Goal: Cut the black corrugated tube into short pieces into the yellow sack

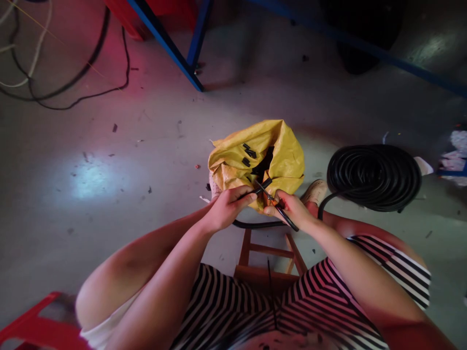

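Observation:
My left hand (233,205) is closed round a black hose (263,187), whose free end points up and to the right. In my right hand (290,208) is a pair of scissors (286,217) with dark handles and an orange spot near the pivot. Its blades meet the hose just beyond my left fingers; whether they cut into it I cannot tell. Below both hands sits a yellow sack (288,160), its mouth open, with several short black cut pieces (250,151) lying on its inner fold. The hose runs under my hands toward the right.
A large coil of black hose (374,177) lies on the floor at right. Between my legs stands a wooden stool (270,250). A red plastic stool (44,325) is at lower left. Blue metal legs (168,43) and loose cables (83,73) are farther off.

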Tool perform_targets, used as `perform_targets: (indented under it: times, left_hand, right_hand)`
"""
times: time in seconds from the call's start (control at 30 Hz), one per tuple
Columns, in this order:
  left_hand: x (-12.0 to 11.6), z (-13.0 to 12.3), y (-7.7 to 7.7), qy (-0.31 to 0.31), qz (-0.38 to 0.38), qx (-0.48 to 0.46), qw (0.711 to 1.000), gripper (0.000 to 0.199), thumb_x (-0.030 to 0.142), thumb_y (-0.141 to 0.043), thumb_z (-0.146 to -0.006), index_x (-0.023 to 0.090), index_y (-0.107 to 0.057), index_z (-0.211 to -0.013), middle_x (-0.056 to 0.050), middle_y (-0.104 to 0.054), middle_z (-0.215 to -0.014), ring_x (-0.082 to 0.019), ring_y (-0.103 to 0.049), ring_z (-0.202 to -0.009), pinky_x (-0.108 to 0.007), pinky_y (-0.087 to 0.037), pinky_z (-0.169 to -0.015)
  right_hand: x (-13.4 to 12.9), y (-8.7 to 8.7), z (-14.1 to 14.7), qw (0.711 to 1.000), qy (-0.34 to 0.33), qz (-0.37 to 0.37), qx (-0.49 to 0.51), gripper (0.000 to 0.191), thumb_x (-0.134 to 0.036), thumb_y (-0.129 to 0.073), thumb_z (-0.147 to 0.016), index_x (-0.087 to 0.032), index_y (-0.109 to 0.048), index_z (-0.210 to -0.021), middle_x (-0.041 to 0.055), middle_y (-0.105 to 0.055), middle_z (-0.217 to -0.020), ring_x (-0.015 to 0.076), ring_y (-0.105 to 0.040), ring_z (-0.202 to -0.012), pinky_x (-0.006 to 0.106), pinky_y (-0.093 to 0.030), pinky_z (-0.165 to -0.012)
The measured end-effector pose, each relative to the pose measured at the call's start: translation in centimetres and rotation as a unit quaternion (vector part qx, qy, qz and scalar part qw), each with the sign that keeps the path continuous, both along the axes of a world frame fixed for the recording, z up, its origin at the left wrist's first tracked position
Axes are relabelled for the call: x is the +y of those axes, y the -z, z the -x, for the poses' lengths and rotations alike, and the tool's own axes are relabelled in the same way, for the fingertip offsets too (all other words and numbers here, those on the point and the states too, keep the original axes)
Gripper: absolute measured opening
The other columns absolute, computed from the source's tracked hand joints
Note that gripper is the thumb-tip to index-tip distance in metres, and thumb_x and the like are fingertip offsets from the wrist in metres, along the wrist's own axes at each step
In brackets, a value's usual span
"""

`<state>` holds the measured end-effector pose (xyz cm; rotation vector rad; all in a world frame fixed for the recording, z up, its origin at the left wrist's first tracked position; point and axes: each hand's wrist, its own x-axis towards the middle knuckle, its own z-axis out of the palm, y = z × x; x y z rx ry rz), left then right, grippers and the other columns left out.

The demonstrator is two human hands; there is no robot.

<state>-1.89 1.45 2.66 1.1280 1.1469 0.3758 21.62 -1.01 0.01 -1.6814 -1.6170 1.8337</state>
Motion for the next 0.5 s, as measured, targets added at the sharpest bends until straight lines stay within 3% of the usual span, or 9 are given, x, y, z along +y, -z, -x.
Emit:
perform_targets:
  times: [0.33,0.5]
  left_hand:
    - [-0.6,-0.1,2.9,-0.063,0.125,-0.075,0.987,0.032,0.044,-0.064,-0.092,0.019,-0.051,-0.077,0.008,-0.035,-0.054,-0.007,-0.029,-0.046,-0.024,-0.020,-0.045]
    - [-0.5,0.0,3.3,-0.060,0.109,-0.046,0.991,0.034,0.045,-0.065,-0.092,0.020,-0.049,-0.075,0.008,-0.035,-0.055,-0.007,-0.030,-0.046,-0.023,-0.021,-0.045]
  right_hand:
    - [0.2,0.6,0.1,0.997,0.029,0.068,0.013,0.049,-0.063,-0.076,-0.075,-0.023,-0.050,-0.081,-0.0083,-0.046,-0.055,0.0105,-0.039,-0.048,0.024,-0.024,-0.047]
    - [0.8,0.6,-0.2,0.995,0.052,0.084,0.015,0.052,-0.058,-0.083,-0.070,-0.024,-0.045,-0.076,-0.0091,-0.047,-0.052,0.0103,-0.043,-0.045,0.023,-0.027,-0.044]
